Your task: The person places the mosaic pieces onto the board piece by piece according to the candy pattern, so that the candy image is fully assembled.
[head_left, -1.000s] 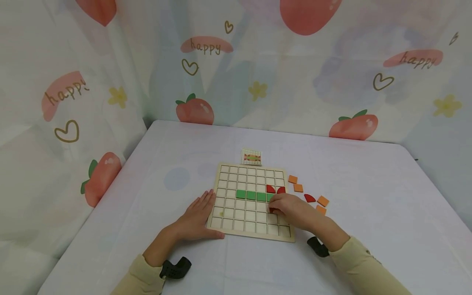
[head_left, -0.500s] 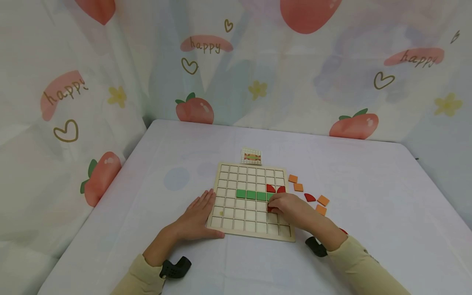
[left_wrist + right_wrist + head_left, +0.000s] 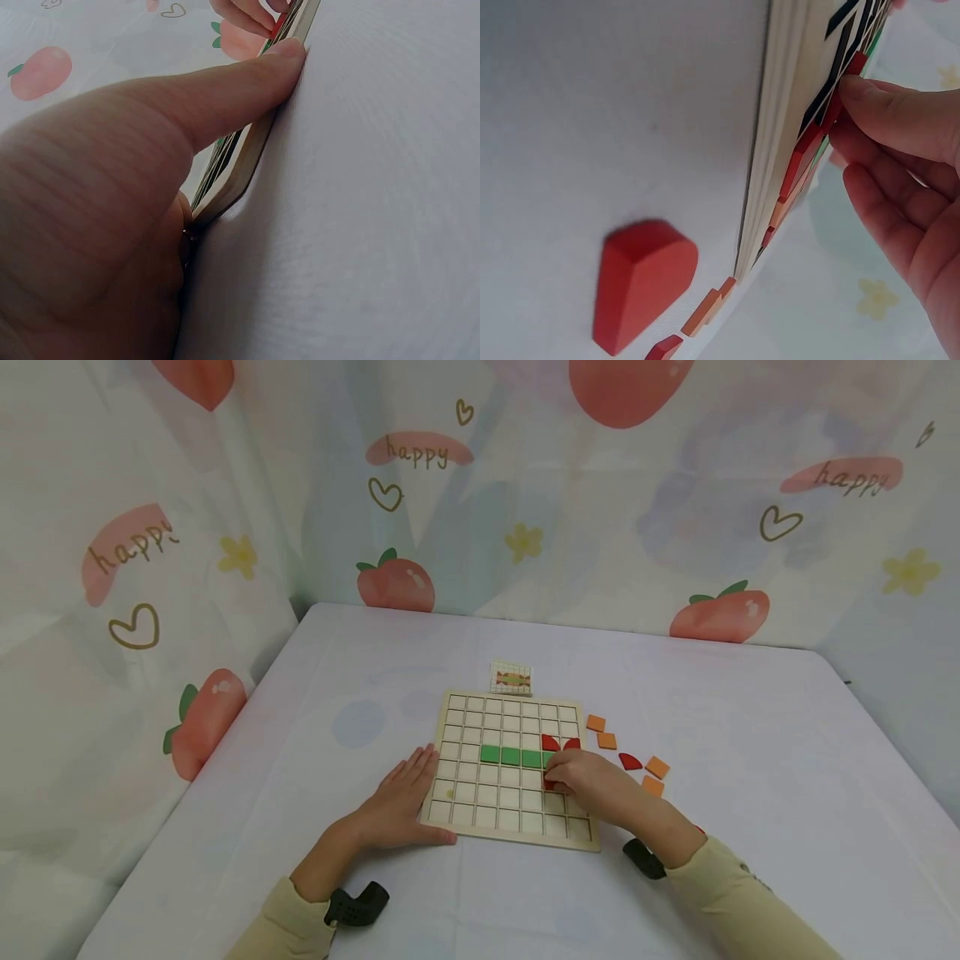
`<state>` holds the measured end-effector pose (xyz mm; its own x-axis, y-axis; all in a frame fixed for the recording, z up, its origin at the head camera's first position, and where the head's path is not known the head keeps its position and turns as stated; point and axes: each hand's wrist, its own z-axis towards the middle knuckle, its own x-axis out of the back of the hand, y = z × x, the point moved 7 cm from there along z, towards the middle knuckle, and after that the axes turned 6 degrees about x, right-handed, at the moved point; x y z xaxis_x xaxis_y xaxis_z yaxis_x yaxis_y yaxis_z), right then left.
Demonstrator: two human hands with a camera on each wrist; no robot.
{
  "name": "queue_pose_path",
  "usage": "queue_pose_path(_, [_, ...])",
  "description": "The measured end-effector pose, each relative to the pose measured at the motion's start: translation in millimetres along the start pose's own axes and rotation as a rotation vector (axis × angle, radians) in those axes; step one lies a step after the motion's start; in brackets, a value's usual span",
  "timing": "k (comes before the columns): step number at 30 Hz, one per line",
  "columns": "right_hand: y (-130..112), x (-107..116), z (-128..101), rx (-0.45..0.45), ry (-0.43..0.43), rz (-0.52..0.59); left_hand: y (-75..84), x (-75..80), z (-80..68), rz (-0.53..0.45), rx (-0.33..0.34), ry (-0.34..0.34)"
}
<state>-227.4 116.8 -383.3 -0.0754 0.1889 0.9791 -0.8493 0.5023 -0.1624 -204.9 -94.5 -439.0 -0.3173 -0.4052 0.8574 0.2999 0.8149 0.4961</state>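
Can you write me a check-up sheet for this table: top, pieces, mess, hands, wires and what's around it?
Surface: white table.
Things: grid board holding a row of green squares and some red pieces; picture card behind it.
Clutter: only orange squares and loose red pieces, right of the board.
Hands: left hand rests at the board's edge; right hand pinches a red piece.
Cables: nothing seen.
Surroundings: fruit-patterned curtain.

The white-covered counter [image 3: 750, 735] carries a gridded wooden board [image 3: 508, 798], lying flat. A printed card [image 3: 512, 677] lies just beyond its far edge; four orange square tiles [image 3: 607, 741] and two red rounded pieces [image 3: 649, 274] lie right of the board.
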Motion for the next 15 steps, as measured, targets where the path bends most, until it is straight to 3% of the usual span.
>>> queue_pose_path(15, [4.6,-2.6,-0.7,-0.039,-0.074,-0.036,-0.1,0.8,0.2,0.000,0.002,0.000])
